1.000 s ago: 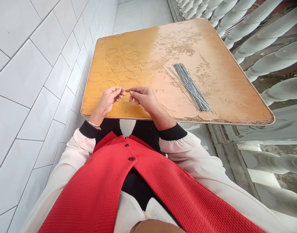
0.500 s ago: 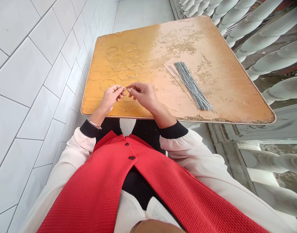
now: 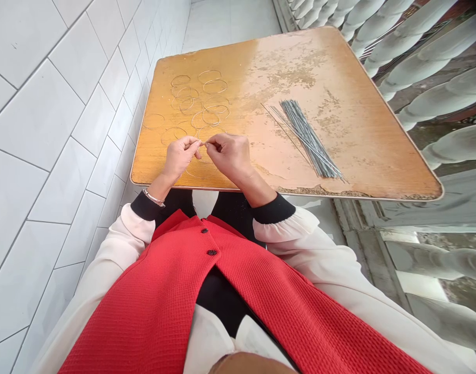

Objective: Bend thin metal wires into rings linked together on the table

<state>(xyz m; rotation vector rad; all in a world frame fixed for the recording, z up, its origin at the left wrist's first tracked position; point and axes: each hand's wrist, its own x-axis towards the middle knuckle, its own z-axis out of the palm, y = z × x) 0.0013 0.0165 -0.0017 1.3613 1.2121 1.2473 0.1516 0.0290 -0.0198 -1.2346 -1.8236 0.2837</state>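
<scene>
Over the near left part of the table, my left hand and my right hand meet with their fingertips pinched together. Between them they grip the ends of a thin wire ring, whose faint curve shows below the fingers; most of it is hidden. Just beyond my hands lie several wire rings, some overlapping, flat on the wood. To the right of my right hand rests a bundle of straight grey wires, with a few loose ones along its left side.
The wooden table has a worn, peeling surface and a chipped front edge. A white tiled wall runs close along the left. White balusters stand along the right side.
The fingers of my right hand have curled in more and the hand has turned slightly at the wire ends. My left hand keeps its pinch. Rings and bundle lie as before.
</scene>
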